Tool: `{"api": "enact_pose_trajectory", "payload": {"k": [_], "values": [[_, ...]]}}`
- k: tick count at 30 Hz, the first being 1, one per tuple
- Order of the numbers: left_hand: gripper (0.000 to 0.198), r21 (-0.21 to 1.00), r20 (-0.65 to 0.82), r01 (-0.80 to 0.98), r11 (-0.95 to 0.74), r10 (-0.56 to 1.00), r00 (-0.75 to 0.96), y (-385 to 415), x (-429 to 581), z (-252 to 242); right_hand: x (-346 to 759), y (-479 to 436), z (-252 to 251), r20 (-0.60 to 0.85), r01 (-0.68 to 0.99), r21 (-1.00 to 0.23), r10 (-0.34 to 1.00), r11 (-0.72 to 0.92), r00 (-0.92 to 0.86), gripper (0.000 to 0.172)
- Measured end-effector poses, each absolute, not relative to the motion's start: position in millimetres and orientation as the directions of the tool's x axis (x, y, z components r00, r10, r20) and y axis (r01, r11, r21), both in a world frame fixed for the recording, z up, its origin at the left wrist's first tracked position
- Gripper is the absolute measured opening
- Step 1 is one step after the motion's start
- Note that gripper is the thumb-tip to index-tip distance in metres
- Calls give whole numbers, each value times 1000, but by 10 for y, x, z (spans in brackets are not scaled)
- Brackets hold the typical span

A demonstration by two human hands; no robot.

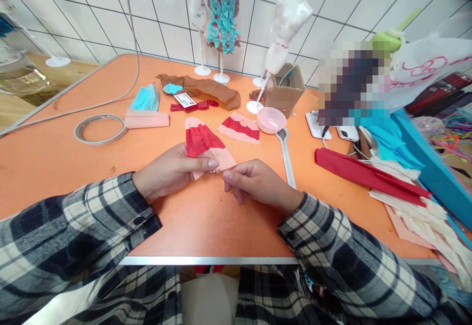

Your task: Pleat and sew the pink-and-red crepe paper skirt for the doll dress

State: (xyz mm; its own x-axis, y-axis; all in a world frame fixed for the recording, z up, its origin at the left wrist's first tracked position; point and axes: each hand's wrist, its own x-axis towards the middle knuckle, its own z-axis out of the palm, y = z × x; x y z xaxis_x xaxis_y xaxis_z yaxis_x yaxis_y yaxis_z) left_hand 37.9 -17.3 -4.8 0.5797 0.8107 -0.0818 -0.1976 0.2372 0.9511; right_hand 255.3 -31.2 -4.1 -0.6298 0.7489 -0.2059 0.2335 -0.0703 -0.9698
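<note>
Between thumb and fingers my left hand (173, 170) holds a fan-shaped piece of pink and red crepe paper (204, 140), its gathered edge toward me. My right hand (254, 182) is closed in a pinch at that edge, on something thin and small that I cannot make out. The fingertips of both hands nearly meet there. Just beyond lies a second pink and red crepe paper piece (239, 128), flat on the orange table (206, 221). To its right are a pink bowl (272, 120) and a pair of grey-handled scissors (286, 158).
A tape roll (100, 129), folded pink paper (147, 119), teal paper (145, 99) and brown paper (210, 90) lie at the back left. White mannequins (283, 25) and a cardboard box (283, 91) stand at the wall. Red paper (368, 175) lies right, beside a blue tray (438, 177).
</note>
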Motion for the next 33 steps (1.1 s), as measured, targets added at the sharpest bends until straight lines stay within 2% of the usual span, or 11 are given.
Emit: {"api": "enact_pose_trajectory", "payload": {"k": [7, 12, 23, 33], "values": [[14, 957, -113, -170, 237, 840, 531, -167, 362, -91, 2554, -309, -52, -223, 232, -968, 753, -96, -619, 51], [13, 959, -90, -176, 222, 828, 554, -176, 367, -69, 2558, -303, -67, -228, 245, -965, 749, -90, -622, 49], [8, 957, -14, -222, 186, 795, 607, -172, 393, -55, 2557, -308, -49, -238, 262, -961, 754, -90, -612, 54], [14, 948, -113, -192, 256, 830, 546, -192, 373, -47, 2556, -305, -39, -216, 260, -964, 746, -60, -630, 52]]}}
